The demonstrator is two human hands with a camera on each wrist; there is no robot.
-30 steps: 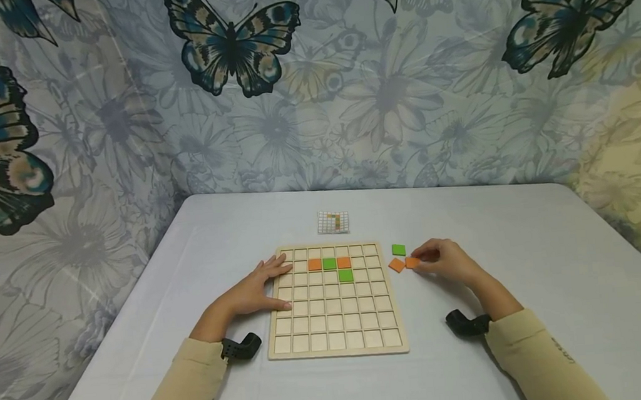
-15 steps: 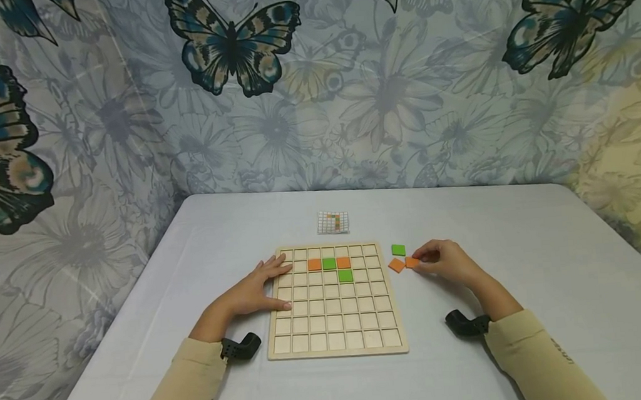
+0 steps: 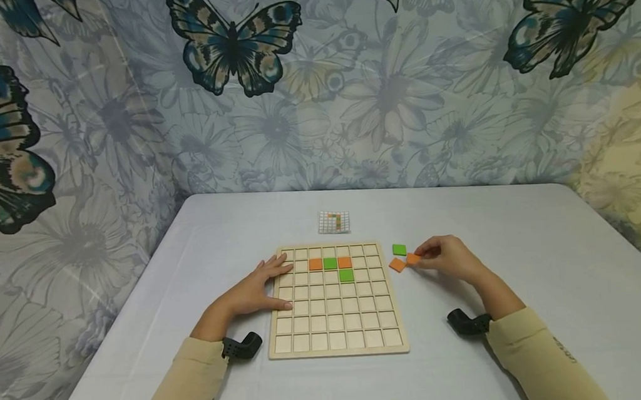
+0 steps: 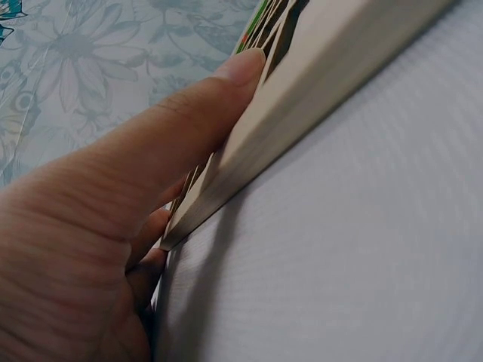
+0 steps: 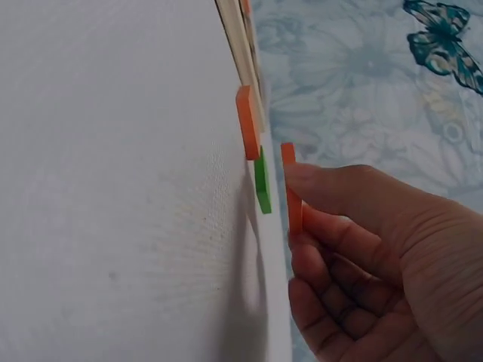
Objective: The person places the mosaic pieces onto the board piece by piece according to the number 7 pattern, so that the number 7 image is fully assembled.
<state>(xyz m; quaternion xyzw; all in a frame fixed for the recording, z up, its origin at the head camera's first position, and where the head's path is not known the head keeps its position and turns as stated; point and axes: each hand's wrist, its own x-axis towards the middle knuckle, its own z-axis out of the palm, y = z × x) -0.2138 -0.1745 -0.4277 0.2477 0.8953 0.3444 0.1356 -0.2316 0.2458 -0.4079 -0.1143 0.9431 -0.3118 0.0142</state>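
On R sleeve (image 3: 542,355), txt (image 3: 564,350) illegible; R hand (image 3: 451,260) pinches orange tile (image 3: 412,259).

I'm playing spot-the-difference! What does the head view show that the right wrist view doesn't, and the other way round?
Only head view: small white gridded card, beige fabric sleeves.
Only right wrist view: a gap beneath the pinched thin orange square tile.
Both: the right hand's grip on that tile, another orange square tile, a green square tile, the pale wooden board.

Right hand (image 3: 451,260) — slightly higher, pinched orange tile (image 3: 412,259) lifted off tabletop (image 3: 468,213).
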